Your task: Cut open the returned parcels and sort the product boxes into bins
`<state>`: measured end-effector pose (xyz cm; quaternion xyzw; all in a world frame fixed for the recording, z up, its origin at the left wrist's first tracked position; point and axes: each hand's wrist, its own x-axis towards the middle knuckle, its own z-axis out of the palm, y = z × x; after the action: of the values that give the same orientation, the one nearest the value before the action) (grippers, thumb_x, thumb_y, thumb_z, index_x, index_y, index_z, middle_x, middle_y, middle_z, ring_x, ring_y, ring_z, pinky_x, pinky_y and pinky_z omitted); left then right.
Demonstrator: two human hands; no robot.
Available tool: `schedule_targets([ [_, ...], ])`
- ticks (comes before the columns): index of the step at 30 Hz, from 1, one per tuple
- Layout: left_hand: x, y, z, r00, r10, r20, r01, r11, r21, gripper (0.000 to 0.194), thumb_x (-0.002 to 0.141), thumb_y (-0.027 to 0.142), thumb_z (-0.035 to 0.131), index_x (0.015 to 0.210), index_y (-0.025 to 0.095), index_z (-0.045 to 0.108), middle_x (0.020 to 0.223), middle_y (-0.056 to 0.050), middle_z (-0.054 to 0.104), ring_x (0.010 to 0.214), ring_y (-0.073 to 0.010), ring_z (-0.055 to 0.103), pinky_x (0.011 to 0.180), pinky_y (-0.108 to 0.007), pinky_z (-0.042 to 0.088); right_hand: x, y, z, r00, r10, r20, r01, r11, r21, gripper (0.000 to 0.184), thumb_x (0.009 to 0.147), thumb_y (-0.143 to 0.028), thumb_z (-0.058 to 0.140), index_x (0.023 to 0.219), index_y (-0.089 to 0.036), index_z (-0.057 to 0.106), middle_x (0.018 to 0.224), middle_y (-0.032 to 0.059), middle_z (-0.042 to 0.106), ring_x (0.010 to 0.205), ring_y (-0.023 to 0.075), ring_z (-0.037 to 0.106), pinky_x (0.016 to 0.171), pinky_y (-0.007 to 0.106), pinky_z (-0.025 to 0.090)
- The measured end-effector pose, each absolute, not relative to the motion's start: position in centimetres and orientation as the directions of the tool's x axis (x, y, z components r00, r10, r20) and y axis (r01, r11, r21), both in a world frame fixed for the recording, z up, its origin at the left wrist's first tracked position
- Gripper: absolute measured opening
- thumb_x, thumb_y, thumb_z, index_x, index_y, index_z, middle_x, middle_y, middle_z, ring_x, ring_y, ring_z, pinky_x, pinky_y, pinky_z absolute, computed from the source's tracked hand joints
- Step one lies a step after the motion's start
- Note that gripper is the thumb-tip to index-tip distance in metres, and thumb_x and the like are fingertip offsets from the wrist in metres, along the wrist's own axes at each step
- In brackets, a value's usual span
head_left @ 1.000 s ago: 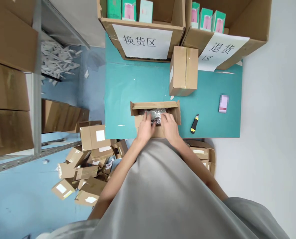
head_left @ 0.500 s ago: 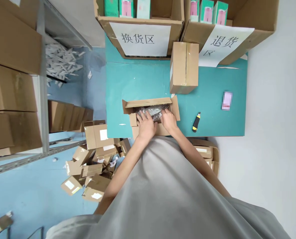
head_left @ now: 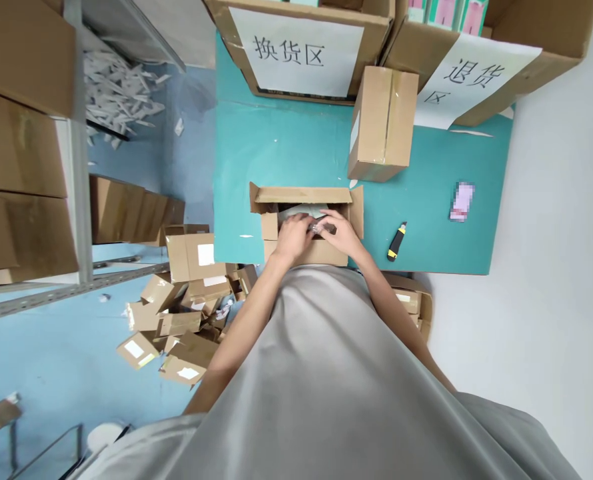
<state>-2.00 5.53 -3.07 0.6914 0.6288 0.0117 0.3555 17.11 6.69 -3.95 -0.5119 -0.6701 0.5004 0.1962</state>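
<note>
An open cardboard box (head_left: 302, 195) stands at the table's near edge with its flaps spread. Both of my hands are over its opening. Crumpled clear bubble wrap (head_left: 318, 229) is bunched between them. My left hand (head_left: 295, 238) has its fingers curled onto the wrap from the left. From the right, my right hand (head_left: 343, 237) pinches the wrap between thumb and fingers. Behind my fingers a pale whitish item (head_left: 304, 210) lies inside the box, partly hidden by the hands.
A closed carton (head_left: 384, 127) stands behind to the right, before two large labelled boxes (head_left: 296, 53) holding small green-and-pink packs. A yellow-black utility knife (head_left: 397, 242) and a blurred pink item (head_left: 462, 202) lie on the green table (head_left: 276, 147). Discarded cartons (head_left: 191, 260) pile on the floor at left.
My hands have come closer together and gathered the bubble wrap between them, which was spread over the item before. More of the pale item shows. The camera view has shifted slightly.
</note>
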Motion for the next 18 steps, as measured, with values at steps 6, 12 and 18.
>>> schedule_targets([
  [6, -1.9, 4.7, -4.6, 0.235, 0.817, -0.527, 0.776, 0.169, 0.608, 0.046, 0.097, 0.005, 0.055, 0.133, 0.019, 0.080, 0.127, -0.015, 0.083, 0.121, -0.0335, 0.077, 0.107, -0.039, 0.057, 16.6, 6.1, -4.4, -0.477, 0.774, -0.416, 0.620, -0.039, -0.784, 0.018, 0.103, -0.018, 0.060, 0.106, -0.022, 0.077, 0.120, 0.0074, 0.085, 0.114, 0.0241, 0.077, 0.105, 0.034, 0.055],
  [12, -1.7, 6.8, -7.2, 0.002, 0.879, -0.477, 0.835, 0.261, 0.484, 0.070, 0.086, 0.000, 0.055, 0.156, 0.005, 0.059, 0.156, -0.029, 0.062, 0.140, -0.0411, 0.064, 0.122, -0.053, 0.051, 16.3, 5.8, -3.6, -0.359, 0.757, -0.546, 0.837, 0.003, -0.547, 0.029, 0.108, -0.014, 0.053, 0.118, -0.023, 0.079, 0.118, 0.0070, 0.085, 0.112, 0.0271, 0.078, 0.100, 0.034, 0.054],
  [18, 0.2, 9.2, -9.0, -0.036, 0.853, -0.521, 0.923, 0.228, 0.310, 0.064, 0.083, 0.003, 0.056, 0.146, -0.009, 0.057, 0.151, -0.039, 0.059, 0.152, -0.0491, 0.048, 0.129, -0.064, 0.036, 15.8, 5.9, -1.9, -0.268, 0.800, -0.537, 0.920, 0.046, -0.390, 0.036, 0.112, -0.012, 0.051, 0.141, -0.018, 0.070, 0.135, 0.0175, 0.081, 0.119, 0.0339, 0.078, 0.102, 0.041, 0.057],
])
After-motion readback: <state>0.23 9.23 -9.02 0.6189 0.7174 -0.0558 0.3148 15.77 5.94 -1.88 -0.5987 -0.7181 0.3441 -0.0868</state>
